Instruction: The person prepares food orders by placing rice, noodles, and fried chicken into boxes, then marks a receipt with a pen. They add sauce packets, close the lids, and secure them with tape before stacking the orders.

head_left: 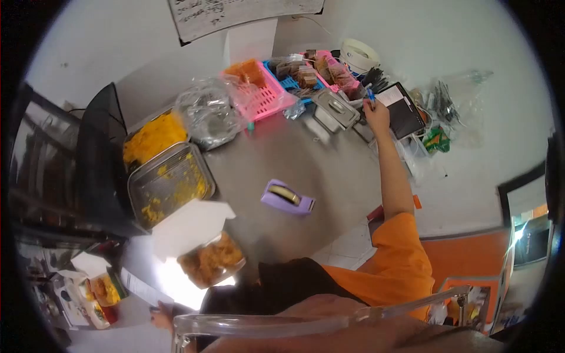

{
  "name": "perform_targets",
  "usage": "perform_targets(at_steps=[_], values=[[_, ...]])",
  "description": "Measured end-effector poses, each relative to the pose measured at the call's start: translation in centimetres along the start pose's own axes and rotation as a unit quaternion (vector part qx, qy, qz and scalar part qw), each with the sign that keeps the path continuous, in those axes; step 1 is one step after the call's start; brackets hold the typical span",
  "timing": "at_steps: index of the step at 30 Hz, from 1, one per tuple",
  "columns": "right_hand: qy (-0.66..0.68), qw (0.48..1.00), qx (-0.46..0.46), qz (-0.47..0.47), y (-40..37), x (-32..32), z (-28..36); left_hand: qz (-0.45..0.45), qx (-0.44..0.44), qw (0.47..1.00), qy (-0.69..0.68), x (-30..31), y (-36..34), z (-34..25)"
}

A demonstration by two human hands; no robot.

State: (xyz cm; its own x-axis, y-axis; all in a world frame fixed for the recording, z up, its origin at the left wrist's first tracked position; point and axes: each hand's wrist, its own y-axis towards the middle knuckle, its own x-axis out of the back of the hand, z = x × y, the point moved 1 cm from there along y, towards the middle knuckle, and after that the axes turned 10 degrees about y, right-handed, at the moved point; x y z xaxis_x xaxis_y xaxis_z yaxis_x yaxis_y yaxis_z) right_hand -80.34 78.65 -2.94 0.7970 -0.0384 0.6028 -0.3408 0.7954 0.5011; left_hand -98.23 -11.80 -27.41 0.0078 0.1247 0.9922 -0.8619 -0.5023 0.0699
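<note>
My right hand reaches to the far right of the metal table, its fingers closed on a blue pen. Beside it are a black clipboard-like folder and a lidded steel container. Low at the left, my left hand is at the lower end of a long white paper slip, with its fingers appearing closed on it. Close to this hand stands an open box of fried food with its white lid raised. A purple tape dispenser lies mid-table.
A steel tray with yellow scraps, a tray of yellow food and a plastic-wrapped stack line the left side. Pink and blue baskets with packets stand behind. Another open food box is at lower left.
</note>
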Motion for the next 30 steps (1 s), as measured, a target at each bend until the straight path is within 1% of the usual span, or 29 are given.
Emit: perform_targets(at_steps=[1,3,4,7,8,10,11,12,15,16,19,21,24,25,27,29,30], values=[[-0.013,0.999,0.008,0.028,2.4,-1.5,-2.1,0.016,0.031,0.999,-0.006,-0.9,-0.5,0.2],[-0.037,0.995,0.032,0.082,6.9,-4.5,-5.6,0.034,0.123,0.991,0.047,-0.4,-2.2,-1.3],[-0.083,0.991,0.041,0.096,8.9,-6.2,-6.6,0.043,0.171,0.982,0.070,-0.3,-3.1,-1.8],[-0.140,0.980,0.065,0.126,13.8,-11.6,-9.4,0.035,0.210,0.971,0.106,0.2,-4.7,-3.2],[-0.138,0.975,0.116,0.133,15.0,-13.3,-10.2,0.031,0.222,0.968,0.116,0.5,-4.8,-3.6],[-0.186,0.950,0.161,0.191,17.6,-17.1,-11.9,0.022,0.247,0.959,0.134,1.0,-4.2,-4.7],[-0.211,0.935,0.185,0.218,18.8,-19.2,-13.2,0.011,0.209,0.972,0.106,1.3,-3.8,-5.5],[-0.212,0.933,0.198,0.215,19.7,-21.2,-14.4,0.001,0.172,0.982,0.078,1.6,-3.5,-5.9],[-0.244,0.919,0.191,0.245,22.0,-24.7,-13.1,-0.028,0.064,0.998,0.000,2.4,-3.2,-5.7],[-0.216,0.929,0.210,0.215,22.6,-26.2,-13.9,-0.036,0.029,0.999,-0.022,2.4,-3.5,-5.2],[-0.247,0.916,0.155,0.277,23.6,-27.9,-13.9,-0.065,-0.024,0.985,0.158,0.8,-2.3,-5.1],[-0.231,0.914,0.190,0.275,24.4,-28.6,-15.6,-0.034,-0.054,0.991,0.119,1.0,-3.2,-4.3],[-0.137,0.933,0.174,0.284,25.7,-26.6,-13.4,0.001,-0.106,0.993,0.050,1.3,-2.6,-4.5],[-0.093,0.935,0.197,0.279,26.3,-25.6,-11.3,-0.051,-0.169,0.984,0.033,1.2,-2.5,-4.4],[-0.008,0.932,0.243,0.269,26.6,-24.0,-5.8,-0.150,-0.293,0.944,0.000,1.1,-3.2,-4.3],[0.101,0.918,0.134,0.358,25.8,-24.9,0.6,-0.096,-0.184,0.978,-0.019,0.8,-3.5,-4.3],[0.146,0.902,0.130,0.385,24.5,-27.0,3.0,-0.070,-0.130,0.989,-0.030,0.9,-3.5,-4.7]])
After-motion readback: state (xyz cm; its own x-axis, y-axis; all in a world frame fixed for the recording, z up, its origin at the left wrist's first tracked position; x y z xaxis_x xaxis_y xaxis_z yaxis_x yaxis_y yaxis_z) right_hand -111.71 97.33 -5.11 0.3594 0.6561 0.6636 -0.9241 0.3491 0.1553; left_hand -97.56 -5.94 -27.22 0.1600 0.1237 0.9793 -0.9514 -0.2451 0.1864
